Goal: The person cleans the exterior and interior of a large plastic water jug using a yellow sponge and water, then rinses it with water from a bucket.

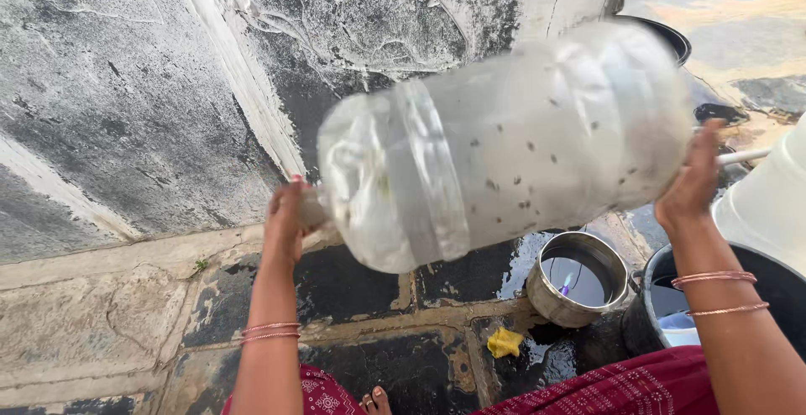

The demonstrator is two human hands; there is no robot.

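Observation:
I hold a large clear plastic water jar (512, 142) sideways in the air, blurred by motion, with dark specks inside its wall. My left hand (285, 218) grips its neck end at the lower left. My right hand (693, 184) presses flat against its base at the right. Both wrists carry thin bangles. Below the jar stands a round steel pot (550, 297) with water in it.
A stained grey wall (151, 87) rises behind. The stone floor (101, 323) is wet near the pot. A yellow scrap (504, 344) lies on the floor. A dark bucket (777, 285) and a white container (768, 201) stand at the right, a black tub (672, 39) farther back.

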